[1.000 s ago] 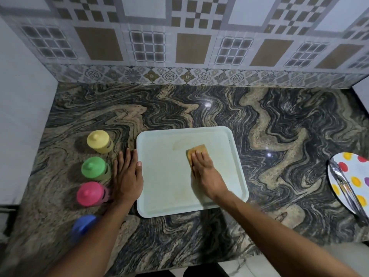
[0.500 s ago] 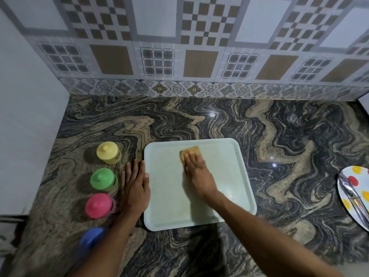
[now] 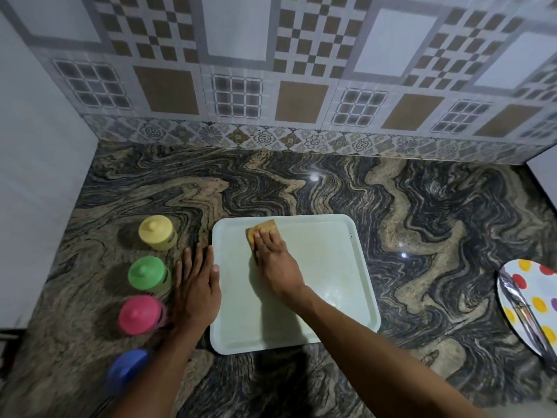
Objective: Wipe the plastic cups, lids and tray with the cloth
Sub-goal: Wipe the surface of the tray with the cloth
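On tray (image 3: 355,257), near far edge, left of centre: orange cloth (image 3: 266,228), pinned flat under right hand (image 3: 275,263). Fingers straight, pressing down, not curled round it; cloth's far edge poking out past fingertips. Just left of tray: left hand (image 3: 197,285), palm down on countertop (image 3: 422,236), fingers straight, holding nothing, thumb at tray's left rim. Further left of tray, one row from far to near: yellow cup (image 3: 156,232), green cup (image 3: 147,273), pink cup (image 3: 139,315), blue cup (image 3: 128,368), all lidded, upright, clear of both hands. Well right of tray: spotted plate (image 3: 539,285) with cutlery (image 3: 524,312) on it.
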